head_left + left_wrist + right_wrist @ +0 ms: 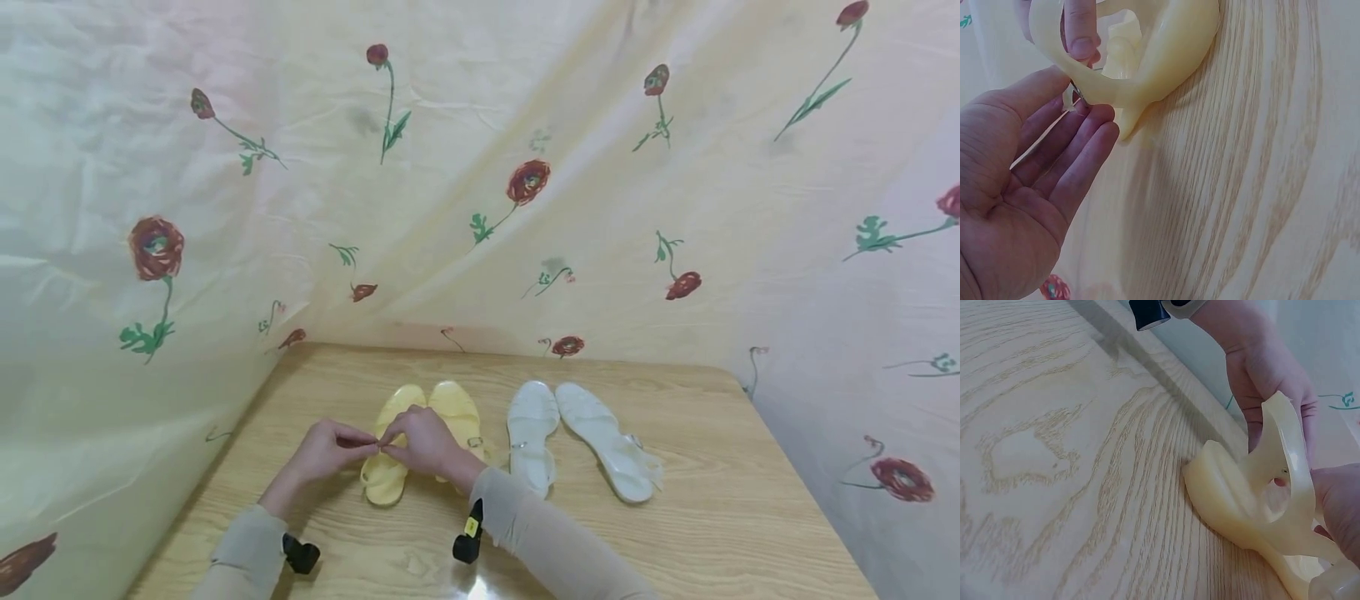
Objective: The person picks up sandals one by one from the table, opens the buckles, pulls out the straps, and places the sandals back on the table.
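Observation:
Both hands meet over the left yellow sandal (386, 490), which lies on the wooden table. My left hand (326, 454) pinches its ankle strap (1107, 87) between thumb and fingertips, beside a small metal buckle (1077, 94). From the other side, my right hand (429, 442) pinches the strap too, thumb and forefinger almost touching the left fingertips. In the right wrist view the heel (1219, 494) of this sandal rests on the table, and part of the right hand (1341, 503) hides behind the strap. Whether the buckle is fastened cannot be told.
A second yellow sandal (453, 404) lies just right, partly behind the right hand. Further right lie two white sandals (532, 425), the outer white sandal (611, 446) angled outward. Flowered cloth (450, 208) hangs behind and beside the table (712, 500).

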`<act>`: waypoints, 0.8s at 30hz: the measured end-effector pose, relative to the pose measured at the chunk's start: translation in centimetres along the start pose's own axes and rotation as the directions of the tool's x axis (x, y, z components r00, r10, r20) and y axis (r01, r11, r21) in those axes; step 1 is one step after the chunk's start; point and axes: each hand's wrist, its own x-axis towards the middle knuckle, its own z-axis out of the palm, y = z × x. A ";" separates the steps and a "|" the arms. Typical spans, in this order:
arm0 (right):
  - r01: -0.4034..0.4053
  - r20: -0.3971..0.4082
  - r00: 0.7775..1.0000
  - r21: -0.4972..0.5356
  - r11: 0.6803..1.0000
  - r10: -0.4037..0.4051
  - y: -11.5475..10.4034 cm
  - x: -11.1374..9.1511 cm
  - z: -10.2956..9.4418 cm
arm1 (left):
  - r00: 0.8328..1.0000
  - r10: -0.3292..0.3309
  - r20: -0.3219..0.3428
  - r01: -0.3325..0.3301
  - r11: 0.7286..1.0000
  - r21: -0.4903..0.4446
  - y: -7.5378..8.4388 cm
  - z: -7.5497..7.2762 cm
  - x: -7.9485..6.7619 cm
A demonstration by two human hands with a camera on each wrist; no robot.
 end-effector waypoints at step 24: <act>-0.041 -0.027 0.999 -0.030 0.999 0.040 -0.2 -0.2 0.0 | 1.000 0.015 -0.015 -0.015 1.000 0.000 -0.2 0.1 -0.2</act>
